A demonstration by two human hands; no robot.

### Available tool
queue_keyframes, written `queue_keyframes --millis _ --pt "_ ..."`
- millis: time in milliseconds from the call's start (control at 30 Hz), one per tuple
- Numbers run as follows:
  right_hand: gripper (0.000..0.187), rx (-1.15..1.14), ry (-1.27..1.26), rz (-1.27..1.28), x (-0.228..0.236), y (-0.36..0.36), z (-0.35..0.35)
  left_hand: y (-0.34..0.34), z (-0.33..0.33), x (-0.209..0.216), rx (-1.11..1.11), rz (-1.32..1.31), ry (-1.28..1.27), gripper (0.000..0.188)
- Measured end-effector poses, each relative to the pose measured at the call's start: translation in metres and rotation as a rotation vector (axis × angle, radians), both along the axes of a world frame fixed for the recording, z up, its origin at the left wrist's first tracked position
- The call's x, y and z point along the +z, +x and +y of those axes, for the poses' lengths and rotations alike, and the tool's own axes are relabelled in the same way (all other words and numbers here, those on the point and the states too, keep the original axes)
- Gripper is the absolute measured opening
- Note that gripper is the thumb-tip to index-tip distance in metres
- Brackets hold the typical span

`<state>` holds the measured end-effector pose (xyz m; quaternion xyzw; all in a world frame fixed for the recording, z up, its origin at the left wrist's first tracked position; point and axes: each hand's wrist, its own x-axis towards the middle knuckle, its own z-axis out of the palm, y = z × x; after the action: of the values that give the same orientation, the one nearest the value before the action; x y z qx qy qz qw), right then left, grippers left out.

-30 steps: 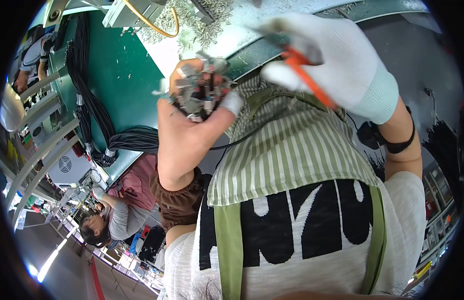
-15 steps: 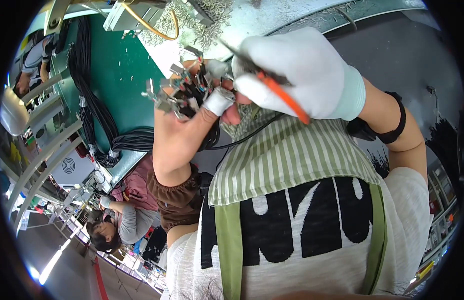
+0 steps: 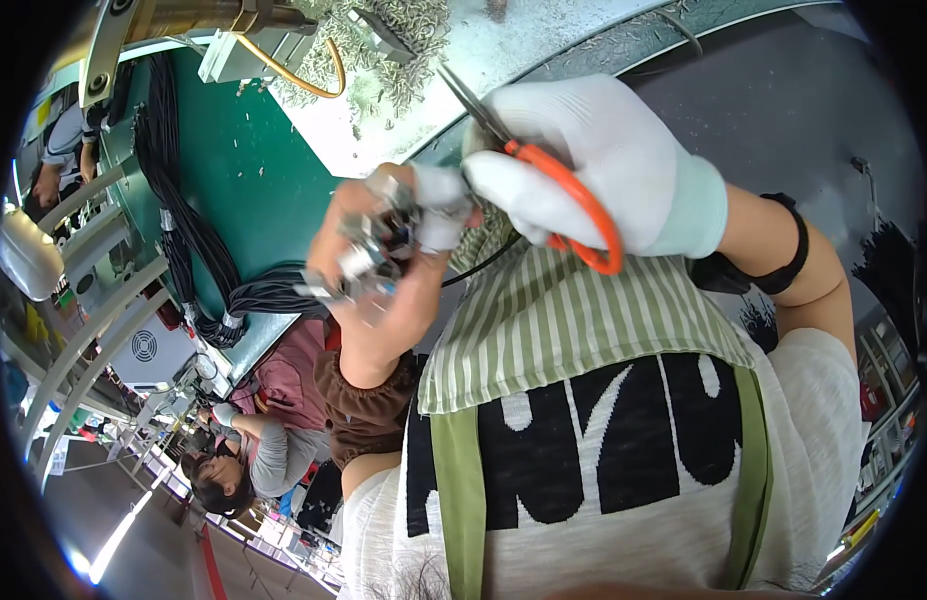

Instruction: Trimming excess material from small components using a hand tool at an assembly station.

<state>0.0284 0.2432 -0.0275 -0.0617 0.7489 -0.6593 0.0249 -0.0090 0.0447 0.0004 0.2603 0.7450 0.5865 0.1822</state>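
Observation:
In my left hand [image 3: 409, 290], fingers closed, is a bunch of cable ends with metal connectors [image 3: 374, 245], blurred by motion. White covers wrap some of that hand's fingertips, and a black cable [image 3: 482, 266] trails away from it toward my apron. My right hand [image 3: 614, 150], in a white glove, grips scissors [image 3: 576, 188] with orange handles. Their dark blades [image 3: 476, 104] point up and left, past the left hand's fingertips. Both hands are close together in front of my chest; the gloved fingers partly hide the scissor handles.
Beyond my hands, a pale work surface [image 3: 324, 135] carries a heap of small clippings [image 3: 389, 70] and a grey block [image 3: 381, 36]. An orange-yellow tube [image 3: 309, 90] curves above it. Bundled black cables [image 3: 189, 215] lie over a green mat [image 3: 249, 190]. At lower left sits a co-worker [image 3: 284, 455].
My left hand has turned and dropped slightly with the connectors, which now smear. The right hand has lowered a little, and more of the scissors' orange handles and blades shows.

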Motion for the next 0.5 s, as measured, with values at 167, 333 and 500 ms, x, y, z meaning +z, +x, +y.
queue_keyframes --millis 167,333,500 --pt "0.014 0.317 -0.334 -0.313 -0.010 -0.002 0.012 -0.021 -0.004 0.012 -0.539 0.517 -0.293 0.032" --pt "0.013 0.045 0.148 0.366 -0.003 -0.005 0.000 -0.012 -0.003 0.005 -0.254 0.116 0.047 0.016" --pt "0.016 -0.319 0.564 0.625 0.000 -0.009 -0.004 -0.014 0.009 0.017 0.195 -0.617 0.266 0.013"
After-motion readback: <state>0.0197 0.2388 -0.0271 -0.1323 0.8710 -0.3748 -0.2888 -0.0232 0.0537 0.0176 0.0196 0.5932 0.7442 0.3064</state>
